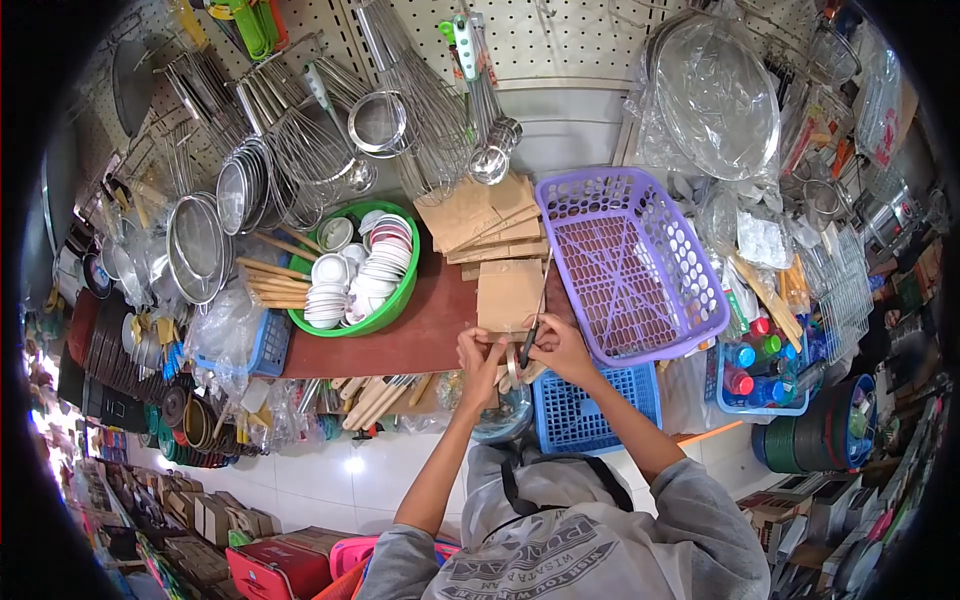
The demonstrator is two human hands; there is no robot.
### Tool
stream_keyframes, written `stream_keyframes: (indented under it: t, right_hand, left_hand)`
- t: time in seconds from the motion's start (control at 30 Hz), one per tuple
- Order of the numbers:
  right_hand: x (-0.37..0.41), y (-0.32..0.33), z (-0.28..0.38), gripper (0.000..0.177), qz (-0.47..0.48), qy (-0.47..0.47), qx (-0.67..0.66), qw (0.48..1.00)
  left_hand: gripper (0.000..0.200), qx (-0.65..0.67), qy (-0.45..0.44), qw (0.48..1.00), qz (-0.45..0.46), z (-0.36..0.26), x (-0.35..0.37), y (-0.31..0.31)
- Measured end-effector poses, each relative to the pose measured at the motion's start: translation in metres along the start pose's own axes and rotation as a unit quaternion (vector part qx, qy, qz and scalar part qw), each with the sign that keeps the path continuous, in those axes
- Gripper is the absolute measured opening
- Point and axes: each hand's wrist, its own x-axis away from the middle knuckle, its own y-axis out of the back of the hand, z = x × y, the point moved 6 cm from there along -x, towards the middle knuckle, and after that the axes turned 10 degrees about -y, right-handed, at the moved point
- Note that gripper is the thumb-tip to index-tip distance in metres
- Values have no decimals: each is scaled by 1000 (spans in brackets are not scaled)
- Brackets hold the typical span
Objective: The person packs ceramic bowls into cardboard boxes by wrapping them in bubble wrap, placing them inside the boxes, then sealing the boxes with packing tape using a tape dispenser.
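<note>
My left hand [478, 356] and my right hand [562, 346] meet at the front edge of the brown counter [420, 335]. Between them is a clear tape roll [513, 368], which my left hand grips. My right hand pinches a black-handled tool [528, 345] whose thin blade runs up past a flat cardboard packet [507, 293]. The packet lies just beyond both hands. My fingers hide part of the roll.
An empty purple basket [630, 262] stands right of the packet, with a blue crate [592, 405] below it. A green basin [388, 312] of white dishes sits to the left. More cardboard packets [488, 218] are stacked behind. Whisks [420, 110], ladles and strainers [198, 248] hang on the pegboard.
</note>
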Motion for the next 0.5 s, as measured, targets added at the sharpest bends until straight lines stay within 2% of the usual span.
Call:
stream_keyframes:
  t: [0.07, 0.17, 0.27, 0.37, 0.5]
  right_hand:
    - [-1, 1, -3, 52, 1, -4, -51, 999]
    - [-2, 0, -4, 48, -5, -46, -41, 998]
    - [-5, -1, -4, 41, -49, -31, -4, 998]
    - [-6, 3, 11, 38, -99, -21, 92, 991]
    - [-24, 2, 1, 41, -144, 79, 178, 970]
  left_hand:
    - [40, -55, 37, 998, 6, 21, 9, -1]
    - [36, 8, 44, 996, 76, 63, 18, -19]
    - [28, 47, 76, 984, 157, 54, 20, -28]
    - [25, 67, 96, 977, 180, 36, 22, -26]
    - [22, 161, 109, 966, 173, 31, 27, -27]
